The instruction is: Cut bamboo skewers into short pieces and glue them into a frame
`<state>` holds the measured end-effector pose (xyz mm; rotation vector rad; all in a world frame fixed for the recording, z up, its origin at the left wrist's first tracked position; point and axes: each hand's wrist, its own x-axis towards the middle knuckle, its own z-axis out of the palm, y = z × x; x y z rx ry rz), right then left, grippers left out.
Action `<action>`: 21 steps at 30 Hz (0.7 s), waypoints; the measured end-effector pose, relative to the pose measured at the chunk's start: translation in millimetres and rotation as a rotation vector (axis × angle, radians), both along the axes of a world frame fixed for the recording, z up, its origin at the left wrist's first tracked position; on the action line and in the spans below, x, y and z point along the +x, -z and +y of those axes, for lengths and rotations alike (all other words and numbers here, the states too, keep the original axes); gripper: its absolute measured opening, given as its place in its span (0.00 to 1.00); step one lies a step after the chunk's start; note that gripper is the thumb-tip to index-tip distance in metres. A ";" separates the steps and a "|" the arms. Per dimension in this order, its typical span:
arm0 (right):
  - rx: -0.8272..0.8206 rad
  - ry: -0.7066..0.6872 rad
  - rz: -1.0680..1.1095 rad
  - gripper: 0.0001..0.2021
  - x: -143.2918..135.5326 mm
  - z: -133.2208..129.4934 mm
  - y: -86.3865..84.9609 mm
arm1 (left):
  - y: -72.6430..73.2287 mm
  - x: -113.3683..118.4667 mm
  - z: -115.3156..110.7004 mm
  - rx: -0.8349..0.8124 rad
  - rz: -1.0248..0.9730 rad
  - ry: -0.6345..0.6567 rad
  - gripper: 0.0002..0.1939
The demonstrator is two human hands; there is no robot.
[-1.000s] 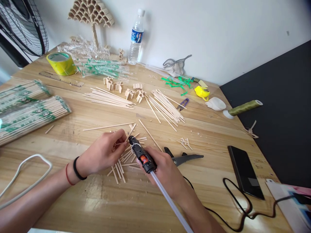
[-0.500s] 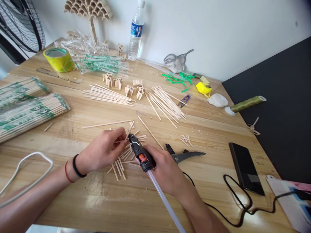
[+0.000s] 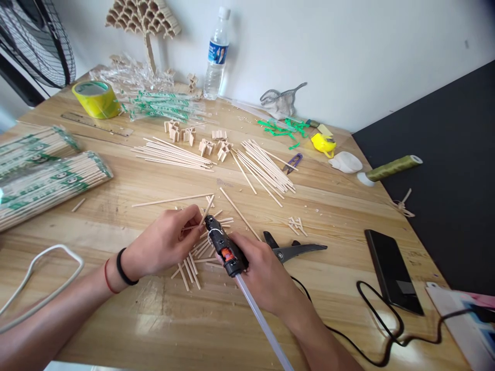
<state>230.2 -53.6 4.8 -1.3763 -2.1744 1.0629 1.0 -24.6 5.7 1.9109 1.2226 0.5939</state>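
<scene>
Between the thumb and fingers of my left hand (image 3: 170, 237) is a short wooden stick (image 3: 208, 207), pointing up and to the right. My right hand (image 3: 263, 268) is wrapped round a black glue gun (image 3: 224, 247), whose nozzle is right beside the stick. A long translucent glue stick (image 3: 263, 324) comes out of the gun's rear. Under and around both hands lies a loose pile of short sticks (image 3: 189, 270), partly hidden by them. Dark-handled cutters (image 3: 299, 251) rest just right of my right hand.
Long sticks (image 3: 170, 154) and small glued stick pieces (image 3: 207, 147) lie beyond the hands. Bagged sticks (image 3: 58, 180) are at the left, with yellow tape (image 3: 96, 105) behind. A phone (image 3: 392, 270) and a black cable (image 3: 359, 293) are at the right; a bottle (image 3: 216, 62) stands by the wall.
The camera view has shifted slightly, so the scene sits a little lower. Both hands keep nearly the same pose, with the nozzle still beside the stick.
</scene>
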 end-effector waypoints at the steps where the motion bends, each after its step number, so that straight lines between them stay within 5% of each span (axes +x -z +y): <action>1: 0.002 0.000 0.001 0.18 0.0 0.2 -0.1 | 0.0 0.0 -0.2 0.002 0.003 -0.001 0.09; 21: 0.038 0.009 0.014 0.15 0.4 0.1 0.2 | 0.0 1.5 1.3 0.028 0.001 -0.005 0.09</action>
